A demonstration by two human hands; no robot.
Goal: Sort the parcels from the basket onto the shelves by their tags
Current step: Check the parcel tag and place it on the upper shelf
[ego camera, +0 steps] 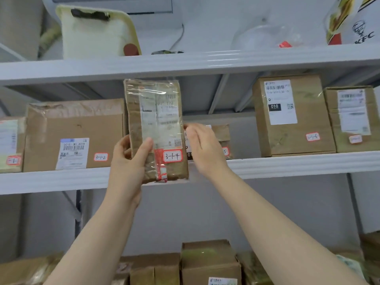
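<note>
A flat brown parcel (156, 128) wrapped in clear tape stands upright in front of the middle shelf (287, 163); its tag reads 3-1-4. My left hand (131, 159) grips its lower left edge. My right hand (202, 149) is beside the parcel's right edge with fingers spread, in front of a small box (223, 138) whose tag ends in 5. I cannot tell whether the right hand touches either one. To the left stands a wide box (72, 136) tagged 3-1-2. The basket is out of view.
Two taller boxes (292, 116) (351, 118) stand at the right of the middle shelf, and another box (10, 145) at its far left. The top shelf carries a foam tray (96, 31) and bags. More boxes (209, 262) sit on the lower shelf.
</note>
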